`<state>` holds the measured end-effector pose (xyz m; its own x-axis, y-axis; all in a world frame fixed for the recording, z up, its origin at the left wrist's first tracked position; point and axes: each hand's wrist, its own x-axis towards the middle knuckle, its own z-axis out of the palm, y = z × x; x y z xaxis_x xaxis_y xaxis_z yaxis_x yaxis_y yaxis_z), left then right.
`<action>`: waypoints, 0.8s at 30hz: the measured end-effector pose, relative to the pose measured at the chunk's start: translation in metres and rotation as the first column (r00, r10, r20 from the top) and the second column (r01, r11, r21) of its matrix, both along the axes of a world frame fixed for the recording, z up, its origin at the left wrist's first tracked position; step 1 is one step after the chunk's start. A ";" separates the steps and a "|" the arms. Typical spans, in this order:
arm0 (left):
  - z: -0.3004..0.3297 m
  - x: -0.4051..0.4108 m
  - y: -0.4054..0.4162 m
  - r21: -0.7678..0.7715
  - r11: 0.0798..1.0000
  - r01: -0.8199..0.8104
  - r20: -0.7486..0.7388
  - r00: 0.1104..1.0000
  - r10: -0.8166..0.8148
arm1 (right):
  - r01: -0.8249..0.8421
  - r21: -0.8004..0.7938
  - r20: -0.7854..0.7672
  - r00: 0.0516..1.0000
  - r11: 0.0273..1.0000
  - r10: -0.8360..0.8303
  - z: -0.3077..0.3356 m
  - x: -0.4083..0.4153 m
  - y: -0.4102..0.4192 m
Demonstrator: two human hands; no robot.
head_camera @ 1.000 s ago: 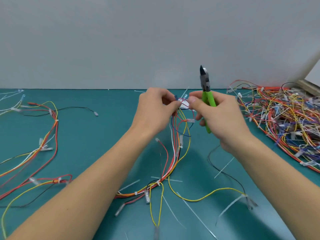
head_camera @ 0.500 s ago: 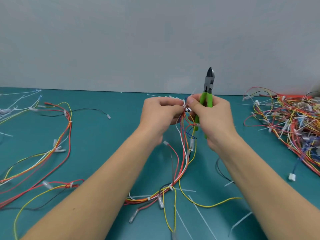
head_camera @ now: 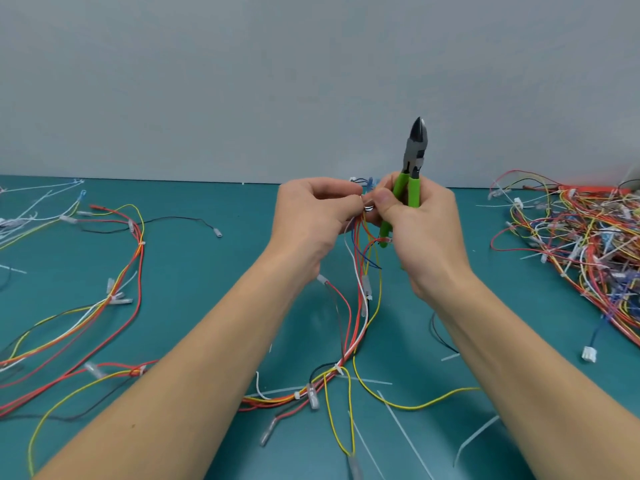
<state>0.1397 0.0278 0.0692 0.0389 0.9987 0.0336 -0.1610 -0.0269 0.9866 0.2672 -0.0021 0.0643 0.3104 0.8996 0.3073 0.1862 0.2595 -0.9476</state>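
Teal table (head_camera: 207,289) abuts grey wall (head_camera: 242,81); tangled wire pile (head_camera: 588,230) lies far right; separate harness (head_camera: 141,244) lies left; loose cable ties (head_camera: 398,424) lie scattered in front; white connector (head_camera: 588,354) sits right.

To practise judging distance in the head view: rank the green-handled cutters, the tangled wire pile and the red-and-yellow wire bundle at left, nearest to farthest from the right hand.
1. Green-handled cutters: gripped in the right hand.
2. Tangled wire pile: to its right.
3. Red-and-yellow wire bundle: far left, beyond the left hand pinching the centre harness.
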 end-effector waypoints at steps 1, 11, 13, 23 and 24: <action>-0.001 0.000 0.000 0.009 1.000 -0.006 -0.010 1.000 0.006 | 0.004 -0.003 0.005 1.000 1.000 -0.004 0.000 0.000 0.000; -0.003 -0.010 0.007 -0.068 0.996 0.052 0.114 0.992 -0.045 | -0.006 -0.088 -0.278 0.960 0.996 -0.019 0.006 0.009 0.000; 0.000 -0.014 0.009 -0.095 0.995 0.025 0.091 0.996 -0.017 | -0.019 -0.116 -0.362 0.932 0.993 -0.024 0.006 0.014 0.000; 0.001 -0.007 -0.002 -0.217 0.951 0.219 -0.161 0.953 -0.257 | -0.106 -0.091 -0.378 0.924 0.990 0.064 0.004 0.014 -0.002; 0.001 -0.006 -0.003 -0.221 0.949 0.225 -0.128 0.958 -0.257 | -0.104 -0.080 -0.365 0.928 0.991 0.068 0.004 0.014 -0.002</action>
